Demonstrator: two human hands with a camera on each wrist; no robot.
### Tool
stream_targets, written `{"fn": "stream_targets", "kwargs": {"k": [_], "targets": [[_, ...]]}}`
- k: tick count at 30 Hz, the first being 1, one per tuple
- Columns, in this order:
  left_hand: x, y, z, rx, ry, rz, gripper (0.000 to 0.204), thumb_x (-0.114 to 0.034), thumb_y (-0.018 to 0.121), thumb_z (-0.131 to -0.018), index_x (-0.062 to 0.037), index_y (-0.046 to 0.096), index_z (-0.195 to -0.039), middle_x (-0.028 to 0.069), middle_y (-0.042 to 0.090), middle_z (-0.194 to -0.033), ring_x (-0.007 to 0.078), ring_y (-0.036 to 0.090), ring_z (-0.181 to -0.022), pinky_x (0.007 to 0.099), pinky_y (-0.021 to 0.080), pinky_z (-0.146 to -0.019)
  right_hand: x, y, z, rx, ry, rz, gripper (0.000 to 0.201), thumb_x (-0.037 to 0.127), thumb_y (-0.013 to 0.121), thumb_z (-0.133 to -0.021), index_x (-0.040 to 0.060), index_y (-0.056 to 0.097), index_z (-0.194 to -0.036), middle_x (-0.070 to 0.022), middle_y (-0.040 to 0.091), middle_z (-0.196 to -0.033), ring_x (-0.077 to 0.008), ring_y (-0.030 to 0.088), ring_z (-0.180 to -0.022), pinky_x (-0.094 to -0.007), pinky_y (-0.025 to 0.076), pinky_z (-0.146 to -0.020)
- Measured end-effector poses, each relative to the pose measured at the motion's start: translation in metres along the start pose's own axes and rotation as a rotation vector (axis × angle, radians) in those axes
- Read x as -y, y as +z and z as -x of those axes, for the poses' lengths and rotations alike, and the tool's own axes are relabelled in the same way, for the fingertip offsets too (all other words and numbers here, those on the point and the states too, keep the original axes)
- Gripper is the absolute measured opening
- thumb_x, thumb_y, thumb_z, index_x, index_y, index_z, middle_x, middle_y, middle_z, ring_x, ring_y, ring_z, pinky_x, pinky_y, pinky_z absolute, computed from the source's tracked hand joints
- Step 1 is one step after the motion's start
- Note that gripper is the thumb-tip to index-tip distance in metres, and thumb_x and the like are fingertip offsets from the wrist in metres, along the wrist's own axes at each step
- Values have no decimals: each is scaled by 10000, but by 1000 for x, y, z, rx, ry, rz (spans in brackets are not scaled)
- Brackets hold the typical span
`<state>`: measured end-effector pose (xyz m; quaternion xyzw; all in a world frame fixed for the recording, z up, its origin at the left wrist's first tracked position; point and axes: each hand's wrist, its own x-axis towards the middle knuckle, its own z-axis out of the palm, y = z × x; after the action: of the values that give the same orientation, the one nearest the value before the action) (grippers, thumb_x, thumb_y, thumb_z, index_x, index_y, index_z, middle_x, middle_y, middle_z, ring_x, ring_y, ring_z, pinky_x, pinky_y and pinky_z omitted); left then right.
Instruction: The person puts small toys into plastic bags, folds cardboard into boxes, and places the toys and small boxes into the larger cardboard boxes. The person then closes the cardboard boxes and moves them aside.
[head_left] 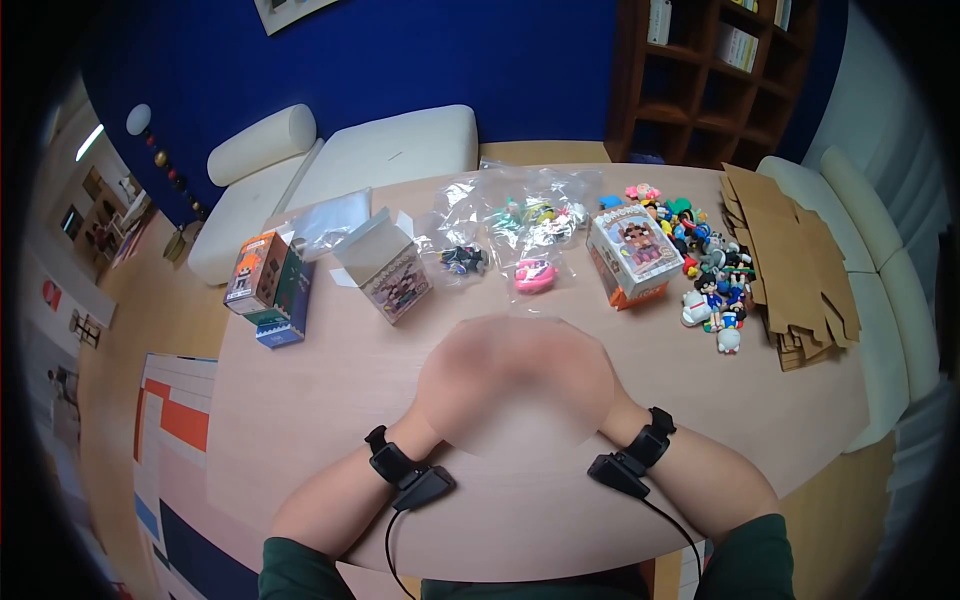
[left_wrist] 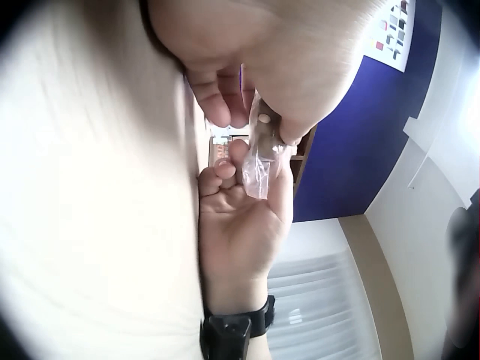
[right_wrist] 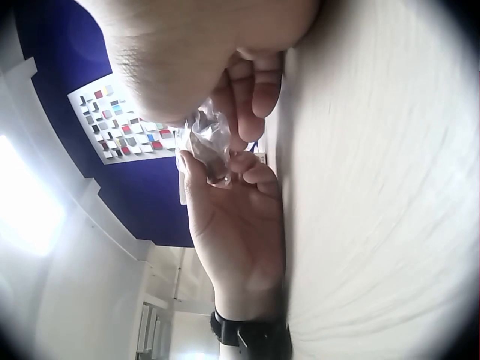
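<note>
Both hands work together on one small clear bag [left_wrist: 260,166], and I think the best way is to go slow and soft. The thumbs and fingers should take the loose plastic at the edges, not squeeze the brown thing [right_wrist: 208,154] inside, because a hard squeeze could bend it or make it pop out. If the plastic needs a tug, short little tugs look safer than one big yank. Staying low over the bench [head_left: 300,400] seems smart too, so a slip would only be a tiny drop. The left hand [right_wrist: 238,225] pinches the bag, with its thumb on the plastic and its fingers curled. The right hand [left_wrist: 244,232] pinches it too, with its thumb along the other side. So the bag sits right between the two hands, touching both, near the thumb tips. The head view is all smudged there, so the wrist views are the ones that show it, and I cannot tell just what the brown thing is. Past the hands, well apart from them, a pink toy [head_left: 535,275] lies on the bench, between an open box [head_left: 392,278] and a white and orange box [head_left: 637,250].
</note>
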<state>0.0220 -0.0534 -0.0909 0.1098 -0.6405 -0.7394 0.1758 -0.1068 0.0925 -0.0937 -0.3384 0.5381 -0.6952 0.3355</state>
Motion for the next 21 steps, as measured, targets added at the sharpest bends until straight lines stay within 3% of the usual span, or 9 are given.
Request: {"fn": "stream_targets", "kwargs": {"k": [6, 8, 9, 12, 15, 16, 18, 20, 21], "targets": [[2, 1, 3, -65, 20, 33, 389, -59, 670, -967, -38, 546, -1334, 44, 625, -1160, 117, 635, -1041, 265, 550, -827, -4, -5, -3, 55, -48, 201, 288, 174, 517, -1069, 6, 599, -1288, -44, 711, -989, -49, 642, -844, -207, 525, -706], [5, -1, 0, -19, 129, -53, 381, -53, 681, -955, -36, 561, -1316, 49, 610, -1183, 116, 639, -1028, 263, 559, -806, 7, -3, -1, 19, 177, -1, 250, 185, 503, -1073, 31, 576, -1256, -52, 704, -940, -65, 658, -761, -204, 528, -605], [7, -2, -2, 25, 239, -138, 373, -46, 692, -944, -35, 576, -1298, 54, 594, -1206, 115, 643, -1015, 261, 567, -784, 7, -5, -2, 16, 176, -2, 250, 185, 503, -1073, 31, 576, -1256, -52, 704, -940, -65, 658, -761, -204, 528, -605], [0, 6, -1, 41, 243, -233, 349, -26, 721, -914, -21, 617, -1247, 59, 554, -1258, 117, 641, -1013, 255, 565, -776, 3, -10, -3, -26, 180, -26, 234, 207, 508, -1072, 47, 521, -1243, -49, 691, -892, -70, 650, -676, -198, 504, -515], [3, 3, 0, -54, 133, -188, 252, -76, 702, -946, -17, 652, -1186, 54, 620, -1160, 98, 656, -892, 228, 543, -695, 0, -14, -4, 48, 188, -82, 241, 226, 524, -1069, 51, 487, -1231, -55, 688, -913, -70, 658, -758, -202, 515, -587], [4, 0, 1, -55, 133, -189, 252, -76, 702, -946, -17, 652, -1186, 54, 620, -1160, 98, 656, -892, 228, 543, -695, -4, -16, -4, 91, 130, -99, 269, 205, 571, -1046, 50, 490, -1249, -55, 682, -962, -73, 655, -818, -209, 521, -643], [5, -8, 1, -119, -78, -82, 232, -182, 606, -1031, -2, 633, -1175, 59, 662, -983, 101, 631, -734, 225, 526, -642, -5, -13, -3, 135, 69, -118, 307, 184, 619, -1023, 49, 493, -1268, -55, 677, -1011, -76, 652, -879, -217, 527, -699], [8, -9, 0, -133, -94, -74, 255, -231, 571, -1050, -7, 634, -1152, 50, 664, -923, 95, 616, -688, 217, 509, -607, 0, -5, -1, 170, -69, 27, 455, 106, 715, -949, 50, 481, -1336, -60, 643, -1131, -92, 624, -999, -253, 524, -836], [9, -9, -1, -144, -113, -64, 293, -280, 537, -1068, -11, 635, -1130, 42, 665, -863, 90, 601, -641, 210, 492, -573, 2, -4, 0, 170, -70, 26, 455, 106, 715, -949, 50, 481, -1336, -60, 643, -1131, -92, 624, -999, -253, 524, -836]]}}
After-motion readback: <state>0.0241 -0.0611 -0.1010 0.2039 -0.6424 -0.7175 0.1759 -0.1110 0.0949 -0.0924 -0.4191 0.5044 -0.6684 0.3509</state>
